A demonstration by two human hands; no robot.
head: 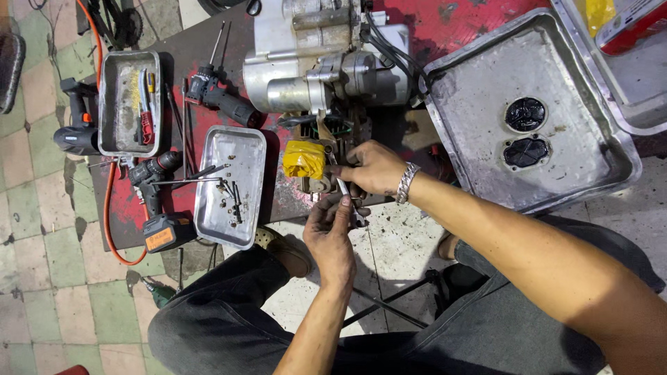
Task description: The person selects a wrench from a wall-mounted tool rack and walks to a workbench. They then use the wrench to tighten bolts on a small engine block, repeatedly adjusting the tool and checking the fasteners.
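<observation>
Both hands are working together at the near edge of the red tabletop (479, 24), below the grey engine (326, 66): right hand (372, 169) is steadying a yellow-wrapped part (304, 160), left hand (332, 232) is gripping a slim metal tool (344, 189). Judging by this, a fastener is being worked; next calls for steady turning.

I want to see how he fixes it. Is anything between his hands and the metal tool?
Nothing visible is. The left hand and right hand both already grip the metal tool, beside the yellow-wrapped part.
</observation>
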